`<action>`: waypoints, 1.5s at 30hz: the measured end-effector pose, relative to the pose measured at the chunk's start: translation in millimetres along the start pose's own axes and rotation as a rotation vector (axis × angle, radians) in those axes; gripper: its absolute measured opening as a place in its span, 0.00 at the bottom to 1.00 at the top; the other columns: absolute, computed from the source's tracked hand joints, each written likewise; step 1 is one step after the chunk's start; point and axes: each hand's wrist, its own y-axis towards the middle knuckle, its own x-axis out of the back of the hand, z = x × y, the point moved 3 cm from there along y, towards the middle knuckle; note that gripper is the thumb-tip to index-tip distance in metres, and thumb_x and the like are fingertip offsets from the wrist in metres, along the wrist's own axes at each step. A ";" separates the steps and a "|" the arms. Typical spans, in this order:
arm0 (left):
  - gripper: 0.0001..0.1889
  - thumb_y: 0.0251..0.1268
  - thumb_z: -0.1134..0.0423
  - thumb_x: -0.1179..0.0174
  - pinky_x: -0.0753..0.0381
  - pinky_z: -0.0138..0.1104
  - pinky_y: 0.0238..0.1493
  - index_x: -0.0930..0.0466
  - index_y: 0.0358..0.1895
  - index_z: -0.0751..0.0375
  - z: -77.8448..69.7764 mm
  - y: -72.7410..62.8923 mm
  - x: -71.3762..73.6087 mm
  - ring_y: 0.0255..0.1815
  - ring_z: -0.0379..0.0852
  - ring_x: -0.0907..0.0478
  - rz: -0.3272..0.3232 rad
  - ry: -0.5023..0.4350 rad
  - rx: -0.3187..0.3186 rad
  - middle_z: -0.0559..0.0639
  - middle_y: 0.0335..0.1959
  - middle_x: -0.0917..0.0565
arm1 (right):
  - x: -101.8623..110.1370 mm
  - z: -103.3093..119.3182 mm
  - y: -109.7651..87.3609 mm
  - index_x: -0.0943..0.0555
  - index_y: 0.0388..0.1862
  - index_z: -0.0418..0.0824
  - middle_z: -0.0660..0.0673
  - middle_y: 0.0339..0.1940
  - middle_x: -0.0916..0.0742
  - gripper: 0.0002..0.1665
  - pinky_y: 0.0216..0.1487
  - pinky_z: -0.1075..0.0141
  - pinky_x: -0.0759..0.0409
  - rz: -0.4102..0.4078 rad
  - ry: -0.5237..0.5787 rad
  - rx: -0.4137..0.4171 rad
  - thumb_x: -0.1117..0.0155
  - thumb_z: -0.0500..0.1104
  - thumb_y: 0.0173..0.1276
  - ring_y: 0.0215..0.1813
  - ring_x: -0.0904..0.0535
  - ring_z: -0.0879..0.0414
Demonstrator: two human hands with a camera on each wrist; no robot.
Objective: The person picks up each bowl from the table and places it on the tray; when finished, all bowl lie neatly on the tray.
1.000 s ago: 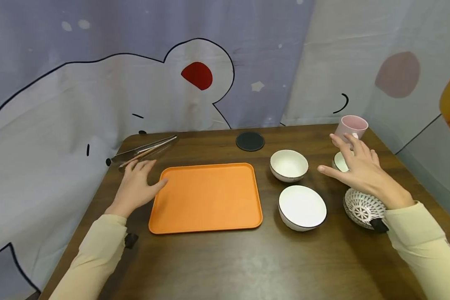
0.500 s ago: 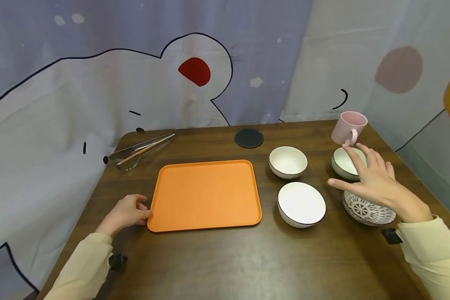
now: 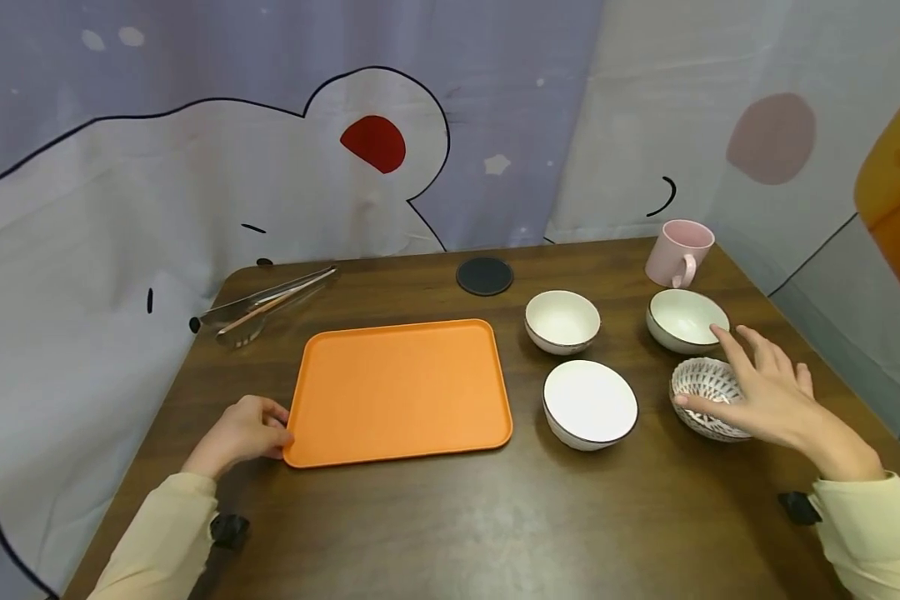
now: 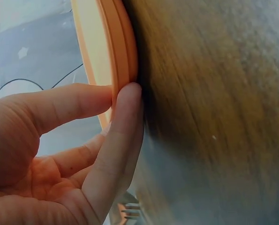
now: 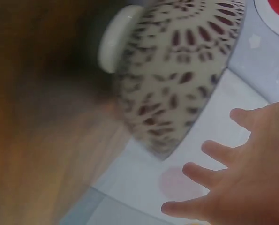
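Note:
In the head view an orange tray [image 3: 397, 392] lies flat on the table. My left hand [image 3: 236, 435] pinches its left edge near the front corner. The left wrist view shows the thumb on one side of the tray rim [image 4: 120, 51] and fingers on the other. My right hand [image 3: 776, 404] hovers with spread fingers over a patterned bowl [image 3: 699, 377], partly hiding it. From the right wrist, the patterned bowl [image 5: 177, 89] appears tilted by the camera angle, with a gap between it and the straight fingers [image 5: 207, 176].
Left of the patterned bowl stand a white bowl [image 3: 588, 400] and a smaller cream bowl [image 3: 562, 318]. Behind it are a pale green bowl [image 3: 682, 317] and a pink mug [image 3: 678, 254]. A black coaster [image 3: 484, 276] lies at the back, with metal utensils [image 3: 270, 302] at back left.
My left hand has come down from above the tray's left side to its front-left edge and now pinches it. My right hand has moved nearer and right, from the green bowl to the patterned bowl.

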 end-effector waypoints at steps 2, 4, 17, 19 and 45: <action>0.19 0.57 0.73 0.38 0.13 0.40 0.33 0.27 0.49 0.83 0.2 -0.1 0.2 0.28 0.47 0.16 0.007 -0.010 0.002 0.62 0.33 0.19 | -2.0 -5.5 -3.6 0.61 0.81 0.48 0.25 0.75 0.49 0.68 0.56 0.19 0.59 0.005 0.002 -0.009 0.33 0.70 0.55 0.71 0.55 0.22; 0.20 0.57 0.73 0.38 0.13 0.40 0.34 0.28 0.51 0.83 0.4 -0.1 0.1 0.29 0.47 0.17 0.014 -0.018 0.001 0.62 0.34 0.19 | -4.3 -11.4 -6.6 0.61 0.81 0.46 0.23 0.74 0.47 0.69 0.56 0.19 0.56 0.015 0.002 -0.019 0.32 0.70 0.54 0.70 0.52 0.20; 0.20 0.58 0.74 0.39 0.13 0.41 0.35 0.29 0.51 0.84 -3.1 -1.1 -1.2 0.30 0.46 0.18 0.014 0.034 -0.013 0.62 0.33 0.20 | -19.4 -31.4 -17.4 0.63 0.78 0.32 0.17 0.68 0.42 0.73 0.56 0.29 0.35 0.110 0.149 -0.041 0.28 0.64 0.54 0.65 0.42 0.23; 0.20 0.58 0.74 0.39 0.13 0.41 0.35 0.29 0.51 0.84 -3.4 -1.4 -0.9 0.30 0.46 0.18 0.011 0.034 -0.014 0.61 0.33 0.20 | -20.5 -31.9 -16.5 0.57 0.76 0.29 0.18 0.65 0.36 0.71 0.54 0.33 0.32 0.086 0.157 -0.019 0.26 0.62 0.53 0.62 0.38 0.27; 0.18 0.59 0.76 0.40 0.13 0.41 0.35 0.30 0.51 0.84 -1.7 0.2 -1.9 0.30 0.46 0.19 0.024 0.047 -0.019 0.62 0.33 0.21 | -20.5 -27.1 -21.8 0.42 0.71 0.29 0.21 0.60 0.32 0.66 0.44 0.40 0.28 -0.046 0.170 -0.045 0.19 0.60 0.44 0.53 0.30 0.30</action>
